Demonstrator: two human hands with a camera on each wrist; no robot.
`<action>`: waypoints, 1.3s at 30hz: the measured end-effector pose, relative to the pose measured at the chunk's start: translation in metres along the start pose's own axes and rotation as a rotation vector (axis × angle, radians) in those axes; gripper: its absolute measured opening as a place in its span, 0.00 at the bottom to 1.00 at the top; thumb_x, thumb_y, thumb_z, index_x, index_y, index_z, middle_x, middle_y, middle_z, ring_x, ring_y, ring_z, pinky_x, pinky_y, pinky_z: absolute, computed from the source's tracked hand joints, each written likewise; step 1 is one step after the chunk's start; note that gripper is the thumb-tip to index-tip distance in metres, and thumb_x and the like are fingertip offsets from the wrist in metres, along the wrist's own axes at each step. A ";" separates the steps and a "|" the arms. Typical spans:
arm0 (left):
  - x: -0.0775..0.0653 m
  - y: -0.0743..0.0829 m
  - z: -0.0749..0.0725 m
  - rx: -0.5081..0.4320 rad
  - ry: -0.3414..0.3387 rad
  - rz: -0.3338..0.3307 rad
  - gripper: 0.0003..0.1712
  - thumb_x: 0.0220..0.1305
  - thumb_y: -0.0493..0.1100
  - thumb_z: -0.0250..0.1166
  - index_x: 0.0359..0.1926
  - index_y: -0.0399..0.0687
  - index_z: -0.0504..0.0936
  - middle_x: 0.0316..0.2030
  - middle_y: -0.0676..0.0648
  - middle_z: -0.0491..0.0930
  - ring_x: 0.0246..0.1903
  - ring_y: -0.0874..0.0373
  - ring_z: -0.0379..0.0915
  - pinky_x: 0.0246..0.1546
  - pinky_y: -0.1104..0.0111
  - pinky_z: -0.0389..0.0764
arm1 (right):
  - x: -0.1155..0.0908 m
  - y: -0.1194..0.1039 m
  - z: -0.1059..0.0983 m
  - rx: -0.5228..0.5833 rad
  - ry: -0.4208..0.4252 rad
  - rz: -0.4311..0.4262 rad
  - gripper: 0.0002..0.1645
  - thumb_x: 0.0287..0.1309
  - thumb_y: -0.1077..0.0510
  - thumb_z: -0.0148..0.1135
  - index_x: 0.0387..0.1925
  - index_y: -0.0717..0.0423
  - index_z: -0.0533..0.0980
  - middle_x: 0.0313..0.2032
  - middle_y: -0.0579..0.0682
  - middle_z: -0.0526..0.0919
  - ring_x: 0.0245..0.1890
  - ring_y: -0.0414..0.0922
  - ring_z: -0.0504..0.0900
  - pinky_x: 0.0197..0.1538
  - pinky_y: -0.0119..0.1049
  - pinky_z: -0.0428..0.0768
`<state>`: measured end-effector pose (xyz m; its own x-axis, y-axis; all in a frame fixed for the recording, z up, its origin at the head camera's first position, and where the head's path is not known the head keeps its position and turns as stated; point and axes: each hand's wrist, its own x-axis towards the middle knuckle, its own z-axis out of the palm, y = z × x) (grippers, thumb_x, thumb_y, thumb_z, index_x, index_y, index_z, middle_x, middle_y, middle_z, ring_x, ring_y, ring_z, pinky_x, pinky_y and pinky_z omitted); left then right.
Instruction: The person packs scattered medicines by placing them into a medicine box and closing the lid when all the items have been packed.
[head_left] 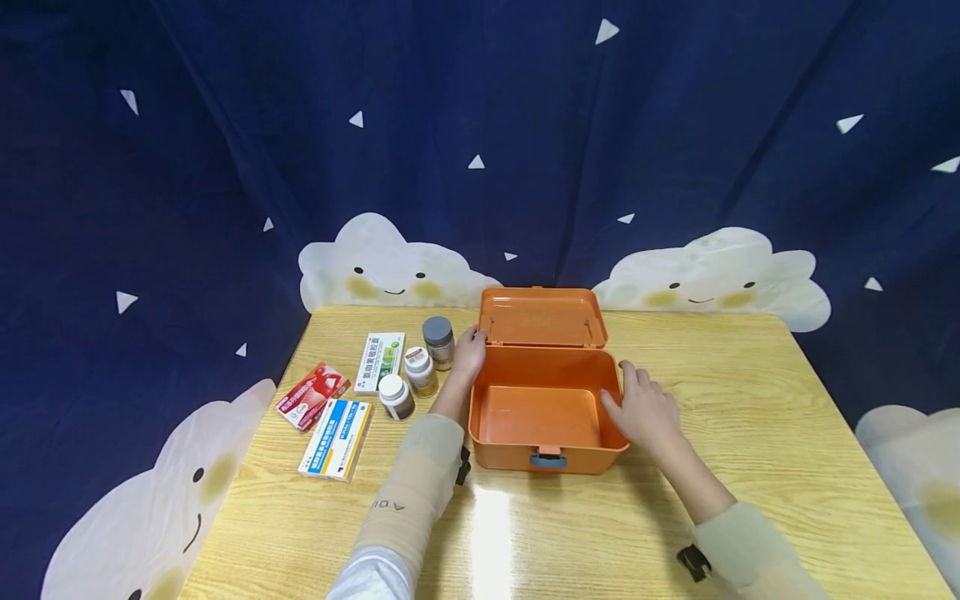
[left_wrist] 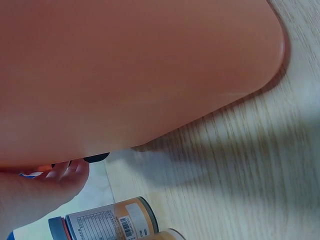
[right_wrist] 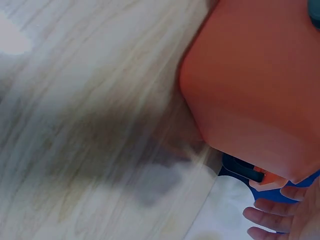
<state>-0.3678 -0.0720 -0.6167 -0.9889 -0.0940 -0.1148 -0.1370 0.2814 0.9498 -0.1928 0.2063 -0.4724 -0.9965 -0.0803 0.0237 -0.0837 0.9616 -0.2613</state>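
Note:
An orange plastic storage box (head_left: 551, 457) stands on the table, its lid (head_left: 542, 317) tipped back and its inside bare. A blue-grey latch (head_left: 548, 460) is on its front. My left hand (head_left: 469, 354) holds the box at its back left corner, beside the lid hinge; in the left wrist view the fingers (left_wrist: 75, 175) curl at the box edge, partly hidden by its wall. At the right rim is my right hand (head_left: 647, 408), thumb over the opening and fingers outside. The right wrist view shows these fingers (right_wrist: 270, 217) loose and spread, apart from the box wall.
Left of the box stand a grey-lidded jar (head_left: 438, 342) and two white-capped bottles, one (head_left: 421, 372) behind the other (head_left: 396, 397). Further left lie a white-green medicine box (head_left: 379, 363), a red one (head_left: 312, 397) and a blue-white one (head_left: 336, 439). A dark blue cloud-printed curtain (head_left: 525, 167) hangs behind.

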 end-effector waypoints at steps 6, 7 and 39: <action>0.032 -0.037 0.010 0.003 0.016 0.008 0.33 0.65 0.63 0.44 0.64 0.51 0.65 0.60 0.46 0.67 0.60 0.50 0.62 0.57 0.56 0.66 | -0.003 -0.001 0.004 0.016 0.004 0.027 0.32 0.61 0.48 0.44 0.61 0.63 0.57 0.50 0.68 0.69 0.42 0.66 0.73 0.36 0.60 0.71; 0.042 -0.049 0.012 -0.003 0.017 0.004 0.33 0.64 0.65 0.45 0.64 0.54 0.65 0.60 0.48 0.68 0.60 0.51 0.62 0.57 0.56 0.65 | -0.003 -0.001 0.004 0.017 0.005 0.028 0.31 0.61 0.49 0.44 0.61 0.63 0.57 0.50 0.68 0.69 0.41 0.66 0.73 0.36 0.60 0.71; -0.089 0.114 -0.086 1.011 0.143 0.541 0.28 0.59 0.44 0.56 0.59 0.37 0.66 0.56 0.38 0.67 0.57 0.46 0.60 0.59 0.56 0.60 | -0.004 -0.004 0.004 0.025 0.004 0.022 0.29 0.59 0.55 0.41 0.61 0.63 0.57 0.48 0.67 0.70 0.39 0.65 0.74 0.35 0.59 0.71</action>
<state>-0.2902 -0.1135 -0.4735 -0.9257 0.1830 0.3311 0.2554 0.9480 0.1901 -0.1887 0.2014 -0.4757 -0.9981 -0.0577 0.0220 -0.0615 0.9564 -0.2856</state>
